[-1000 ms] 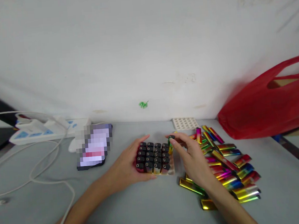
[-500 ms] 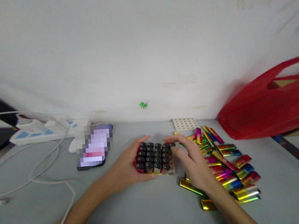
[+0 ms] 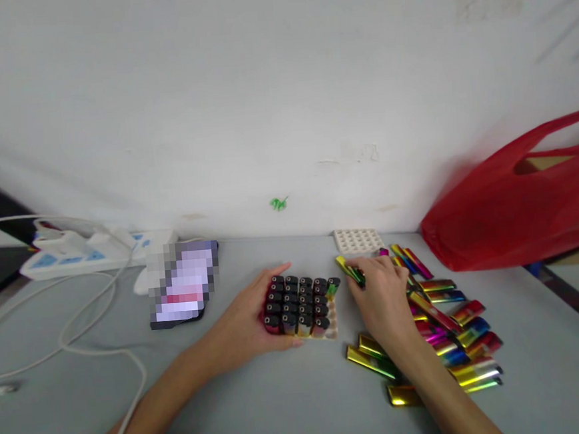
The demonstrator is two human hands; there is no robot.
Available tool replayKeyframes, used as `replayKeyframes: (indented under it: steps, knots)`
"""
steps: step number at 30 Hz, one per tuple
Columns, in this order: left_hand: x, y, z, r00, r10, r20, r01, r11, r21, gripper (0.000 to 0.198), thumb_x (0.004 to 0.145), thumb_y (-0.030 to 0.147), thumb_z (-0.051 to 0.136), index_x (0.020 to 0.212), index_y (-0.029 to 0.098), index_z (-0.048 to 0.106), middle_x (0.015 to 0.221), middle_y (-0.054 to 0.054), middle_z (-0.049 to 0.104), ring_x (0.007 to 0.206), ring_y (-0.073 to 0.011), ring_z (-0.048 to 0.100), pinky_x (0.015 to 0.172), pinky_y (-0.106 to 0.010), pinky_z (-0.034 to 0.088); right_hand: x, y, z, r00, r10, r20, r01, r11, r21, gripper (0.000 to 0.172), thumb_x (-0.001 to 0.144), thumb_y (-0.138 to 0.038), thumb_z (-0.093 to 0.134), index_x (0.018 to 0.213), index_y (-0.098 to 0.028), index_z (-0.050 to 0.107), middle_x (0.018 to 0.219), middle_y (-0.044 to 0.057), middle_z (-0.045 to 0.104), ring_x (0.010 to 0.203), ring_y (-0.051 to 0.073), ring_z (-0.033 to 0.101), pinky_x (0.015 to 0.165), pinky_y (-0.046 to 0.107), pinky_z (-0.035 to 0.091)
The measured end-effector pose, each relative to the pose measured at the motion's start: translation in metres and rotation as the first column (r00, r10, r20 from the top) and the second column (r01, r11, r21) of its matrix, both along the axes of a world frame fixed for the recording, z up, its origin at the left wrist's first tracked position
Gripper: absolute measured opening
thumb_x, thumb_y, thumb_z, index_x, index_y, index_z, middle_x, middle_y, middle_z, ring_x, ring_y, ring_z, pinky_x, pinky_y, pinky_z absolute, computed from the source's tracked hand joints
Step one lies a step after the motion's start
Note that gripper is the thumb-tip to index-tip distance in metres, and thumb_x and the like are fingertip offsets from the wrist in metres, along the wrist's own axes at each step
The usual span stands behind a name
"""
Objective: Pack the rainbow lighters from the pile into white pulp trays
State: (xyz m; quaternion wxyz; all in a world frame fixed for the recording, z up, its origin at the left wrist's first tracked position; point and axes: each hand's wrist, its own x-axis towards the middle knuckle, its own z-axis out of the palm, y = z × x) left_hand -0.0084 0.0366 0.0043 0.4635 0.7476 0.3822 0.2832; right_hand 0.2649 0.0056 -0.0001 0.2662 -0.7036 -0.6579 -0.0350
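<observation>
My left hand (image 3: 250, 317) grips the left side of a pale tray (image 3: 331, 327) with rows of holes. Metallic lighters (image 3: 296, 305) with black tops stand upright in several columns of it. A single green-gold lighter (image 3: 332, 287) leans slightly at the back of the rightmost column, where other holes show bare. Just right of the tray, my right hand (image 3: 383, 296) is closed over the near-left part of a loose pile of shiny lighters (image 3: 434, 302). Its fingertips are around a yellow-green lighter (image 3: 350, 269); the hand partly hides it.
A second pale holed tray (image 3: 358, 240) lies by the wall behind the pile. At the right stands a red bag (image 3: 514, 209). A phone (image 3: 187, 285), a power strip (image 3: 87, 256) and loose white cables (image 3: 69, 341) occupy the left of the grey table.
My right hand has moved from the tray's back right corner rightwards to the pile, leaving the green-gold lighter standing in the tray. My left hand and the tray have stayed put.
</observation>
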Motion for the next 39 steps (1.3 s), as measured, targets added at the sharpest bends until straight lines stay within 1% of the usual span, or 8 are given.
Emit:
replayKeyframes:
  steps: [6,11,14,20,24,28,33,39]
  knots:
    - [0.001,0.000,0.002,1.000,0.001,-0.003,-0.001,1.000,0.013,0.110,0.069,0.025,0.102,0.164,0.029,0.046,0.153,-0.012,0.066,0.134,-0.0374,0.069,0.120,-0.053,0.053,-0.004,-0.001,-0.001,0.998,0.025,-0.058,-0.028,0.997,-0.066,0.017,0.100,-0.019,0.070,0.114,-0.025,0.078,0.110,0.010,0.082,0.112,0.038,0.060,0.091,0.049,0.030]
    - [0.001,0.000,0.002,1.000,-0.006,0.008,0.006,1.000,-0.018,0.110,0.070,0.025,0.102,0.164,0.029,0.045,0.156,-0.012,0.065,0.137,-0.0371,0.067,0.119,-0.051,0.054,-0.007,-0.003,0.001,0.998,0.056,-0.010,-0.056,0.994,-0.092,0.010,0.103,-0.022,0.070,0.102,-0.024,0.080,0.105,0.010,0.080,0.111,0.038,0.060,0.091,0.051,0.033]
    - [0.000,0.000,0.000,1.000,-0.001,0.007,0.001,1.000,-0.007,0.111,0.069,0.026,0.102,0.164,0.028,0.045,0.154,-0.012,0.066,0.138,-0.0381,0.067,0.122,-0.054,0.051,-0.007,-0.004,0.003,0.997,0.072,-0.010,-0.072,0.992,-0.106,0.011,0.105,-0.023,0.068,0.108,-0.023,0.078,0.108,0.012,0.078,0.111,0.038,0.064,0.093,0.052,0.037]
    - [-0.001,0.001,-0.001,1.000,-0.017,-0.007,0.017,1.000,0.004,0.112,0.069,0.026,0.103,0.165,0.028,0.044,0.152,-0.012,0.068,0.137,-0.0380,0.068,0.125,-0.057,0.047,-0.007,-0.003,0.008,0.947,0.132,-0.292,-0.115,0.990,0.075,0.018,0.107,-0.021,0.060,0.116,-0.021,0.075,0.117,0.014,0.073,0.109,0.032,0.069,0.094,0.045,0.050]
    - [0.000,0.001,0.000,1.000,-0.014,-0.014,0.014,1.000,-0.008,0.111,0.071,0.027,0.102,0.165,0.029,0.043,0.152,-0.011,0.068,0.135,-0.0374,0.069,0.123,-0.056,0.049,-0.007,-0.001,0.011,0.826,0.096,-0.556,-0.042,0.993,0.108,0.020,0.097,-0.032,0.077,0.114,-0.021,0.077,0.104,0.008,0.078,0.089,0.027,0.070,0.082,0.042,0.052]
    - [-0.001,0.001,0.000,1.000,-0.024,-0.011,0.024,1.000,-0.004,0.111,0.071,0.025,0.101,0.165,0.029,0.043,0.150,-0.010,0.069,0.135,-0.0366,0.069,0.124,-0.055,0.048,-0.006,0.002,0.012,0.593,0.101,-0.799,-0.039,0.995,0.097,0.034,0.090,-0.040,0.084,0.115,-0.019,0.078,0.097,0.007,0.079,0.083,0.025,0.069,0.078,0.039,0.051]
    - [-0.001,0.002,-0.001,1.000,-0.029,-0.011,0.029,1.000,-0.004,0.111,0.072,0.027,0.102,0.166,0.029,0.042,0.155,-0.011,0.066,0.139,-0.0370,0.067,0.125,-0.055,0.048,-0.004,0.002,0.016,0.426,0.068,-0.902,-0.069,0.997,0.042,0.037,0.089,-0.050,0.085,0.110,-0.019,0.085,0.099,0.006,0.079,0.088,0.022,0.063,0.079,0.035,0.046]
    - [-0.001,0.001,0.000,0.999,-0.019,-0.031,0.020,1.000,0.024,0.112,0.071,0.027,0.102,0.165,0.030,0.043,0.152,-0.009,0.068,0.135,-0.0362,0.070,0.123,-0.055,0.051,-0.007,0.002,0.016,0.250,0.023,-0.968,-0.034,0.999,0.015,0.043,0.089,-0.061,0.083,0.107,-0.022,0.086,0.095,0.003,0.071,0.082,0.018,0.057,0.073,0.030,0.047]
